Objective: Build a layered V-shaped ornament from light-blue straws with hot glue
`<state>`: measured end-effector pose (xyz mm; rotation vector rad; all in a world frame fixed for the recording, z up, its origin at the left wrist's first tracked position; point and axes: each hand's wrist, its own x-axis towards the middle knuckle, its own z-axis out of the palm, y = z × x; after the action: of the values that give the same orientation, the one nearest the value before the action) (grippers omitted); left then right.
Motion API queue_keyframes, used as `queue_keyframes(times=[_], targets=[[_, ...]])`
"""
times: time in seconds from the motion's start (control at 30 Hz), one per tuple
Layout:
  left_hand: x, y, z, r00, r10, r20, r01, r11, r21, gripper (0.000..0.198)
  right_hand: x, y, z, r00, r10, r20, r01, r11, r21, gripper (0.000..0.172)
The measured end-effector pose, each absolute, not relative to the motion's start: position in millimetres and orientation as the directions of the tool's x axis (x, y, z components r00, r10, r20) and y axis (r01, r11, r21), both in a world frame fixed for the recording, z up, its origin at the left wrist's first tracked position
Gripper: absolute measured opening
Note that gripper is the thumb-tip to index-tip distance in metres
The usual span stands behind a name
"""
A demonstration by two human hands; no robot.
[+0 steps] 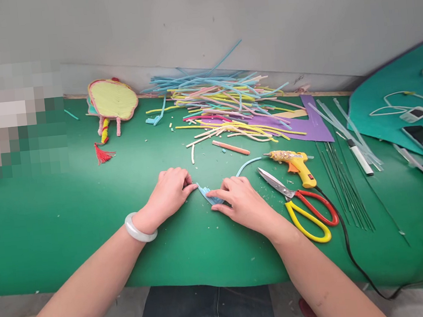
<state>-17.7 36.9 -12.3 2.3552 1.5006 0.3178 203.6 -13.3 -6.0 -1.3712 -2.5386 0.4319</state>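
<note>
A small light-blue piece built of bent soft strips (217,199) lies low over the green table between my hands. My left hand (170,195), with a white bangle at its wrist, has thumb and fingers pinched together at the piece's left tip. My right hand (242,200) grips the other side between thumb and fingers and hides part of it. Past the right hand's knuckles a blue strip (248,164) curves toward the nozzle of a yellow glue gun (294,163). Scissors (298,205) with one red and one yellow handle lie right of that hand, blades partly apart.
Behind my hands lies a heap of coloured strips (224,97), partly over purple sheet (318,118). A tasselled yellow-green craft piece (113,100) is at back left. Thin wires (349,190), clear sticks (356,129) and a black cord (349,250) lie right.
</note>
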Motion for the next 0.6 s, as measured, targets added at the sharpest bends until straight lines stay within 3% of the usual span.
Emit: queue_keyframes(times=[0.6], targets=[[-20.1,37.8,-14.8,0.437,0.899,0.034,0.817,-0.412,0.402,0.02,204.3,-13.3,-6.4,-0.538,0.84,0.07,0.774,0.525,-0.352,0.033]])
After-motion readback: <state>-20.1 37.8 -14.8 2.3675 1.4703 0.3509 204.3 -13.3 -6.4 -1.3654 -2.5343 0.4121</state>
